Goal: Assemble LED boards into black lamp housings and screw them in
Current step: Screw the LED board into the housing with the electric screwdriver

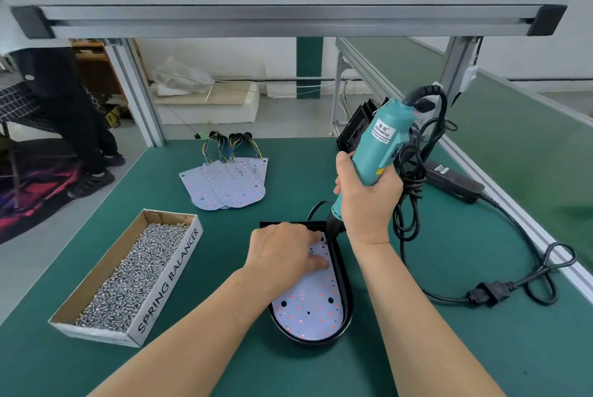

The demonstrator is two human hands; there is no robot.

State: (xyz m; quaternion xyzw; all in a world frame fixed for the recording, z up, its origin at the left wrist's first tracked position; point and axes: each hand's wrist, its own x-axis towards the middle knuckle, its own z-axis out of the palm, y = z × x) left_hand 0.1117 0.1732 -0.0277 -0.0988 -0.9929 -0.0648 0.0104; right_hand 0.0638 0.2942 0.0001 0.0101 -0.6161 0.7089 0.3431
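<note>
A board (308, 313) is lying in the housing (348, 307) on the table (417, 348); the left hand (282, 255) is pressing it down with its fingers; the right hand (369, 201) is gripping the screwdriver (382, 146), tip at the board's far corner; screwing is likely only beginning; spare boards (224, 185) are waiting behind.

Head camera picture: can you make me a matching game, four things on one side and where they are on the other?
Things:
1 screwdriver
2 screws
3 LED board marked 12V
4 spare LED boards

Places:
A in the cardboard box
B in the right hand
C stacked farther back on the table
D inside the black housing

Pairs: 1-B, 2-A, 3-D, 4-C
</note>
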